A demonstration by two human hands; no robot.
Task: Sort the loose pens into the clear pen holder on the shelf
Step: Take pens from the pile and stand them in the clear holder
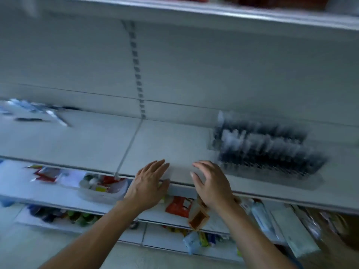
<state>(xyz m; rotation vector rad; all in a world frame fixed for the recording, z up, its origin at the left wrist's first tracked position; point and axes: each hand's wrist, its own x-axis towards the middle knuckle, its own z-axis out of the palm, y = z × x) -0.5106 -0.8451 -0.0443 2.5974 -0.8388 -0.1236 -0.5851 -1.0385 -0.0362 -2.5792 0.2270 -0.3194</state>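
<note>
The view is blurred by motion. A clear pen holder [264, 150] packed with rows of several dark pens stands on the white shelf [165, 144] at the right. Loose pens [29, 119] and clear packets lie at the shelf's far left. My left hand [149, 185] hovers over the shelf's front edge, fingers straight and holding nothing. My right hand [211, 185] is beside it, just left of the holder, fingers loosely spread and empty.
A clear tub [103, 188] of small items and red packets [46, 174] sit on the lower shelf. More packets [179, 206] and boxes fill the shelves below. Another shelf [194, 12] runs overhead. A slotted upright [138, 70] divides the back panel.
</note>
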